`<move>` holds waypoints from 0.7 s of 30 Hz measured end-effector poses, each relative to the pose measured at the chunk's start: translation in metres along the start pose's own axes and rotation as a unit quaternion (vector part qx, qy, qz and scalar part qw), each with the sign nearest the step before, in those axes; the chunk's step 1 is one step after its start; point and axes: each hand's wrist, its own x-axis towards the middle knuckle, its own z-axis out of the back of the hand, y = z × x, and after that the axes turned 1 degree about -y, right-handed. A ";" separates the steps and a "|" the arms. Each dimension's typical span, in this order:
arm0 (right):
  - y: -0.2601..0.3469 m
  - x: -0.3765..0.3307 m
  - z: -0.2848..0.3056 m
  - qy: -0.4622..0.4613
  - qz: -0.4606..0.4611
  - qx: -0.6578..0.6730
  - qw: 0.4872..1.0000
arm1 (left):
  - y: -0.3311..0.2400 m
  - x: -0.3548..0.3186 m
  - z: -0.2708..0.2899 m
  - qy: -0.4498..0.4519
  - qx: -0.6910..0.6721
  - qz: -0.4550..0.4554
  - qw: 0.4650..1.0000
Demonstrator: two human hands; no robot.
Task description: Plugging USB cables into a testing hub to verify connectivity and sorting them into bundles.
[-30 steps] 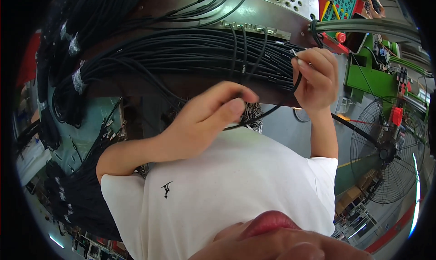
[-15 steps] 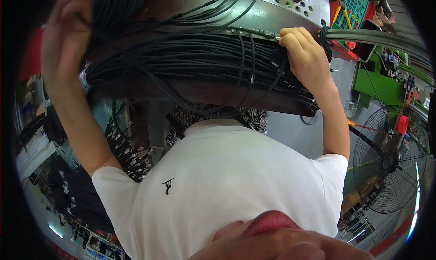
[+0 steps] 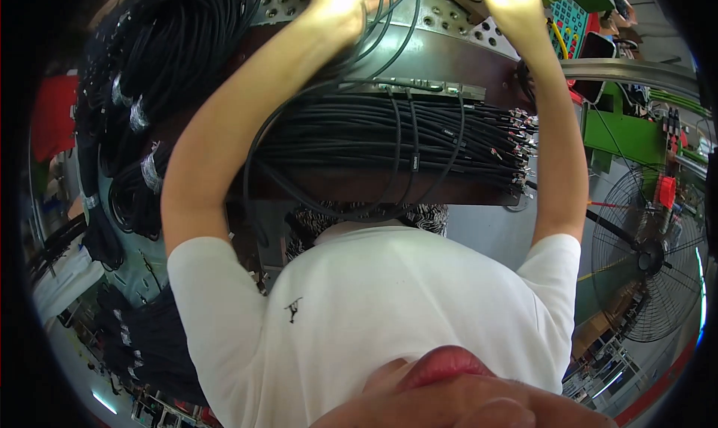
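Observation:
My left hand (image 3: 340, 9) reaches to the far middle, over a metal plate with rows of holes. Its fingers are bent around several thin black cables (image 3: 385, 24), and the upper edge of the view cuts part of them off. My right hand (image 3: 517, 5) is farther right, beside a brownish block (image 3: 461, 0) on that plate; its thumb and fingers stand apart, with the tips out of view. Nearer to me, a thick bundle of black cables (image 3: 336, 129) lies along a dark ledge, small metal ends (image 3: 520, 140) at its right. A few cables loop over its front.
Coiled black cables (image 3: 187, 39) tied with clear wrap are heaped at the left. A metal strip (image 3: 434, 86) runs behind the bundle. A curved metal rail (image 3: 621, 69) and a keypad panel (image 3: 570, 24) are at the right. A floor fan (image 3: 647, 256) stands lower right.
My left hand has swung from the far left to the far middle. My right hand has left the metal strip and moved farther away. The bundle's right ends are now uncovered.

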 end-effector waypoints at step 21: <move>0.040 0.059 -0.045 -0.189 0.067 -0.084 0.976 | -0.002 0.012 0.023 0.209 0.012 0.092 0.974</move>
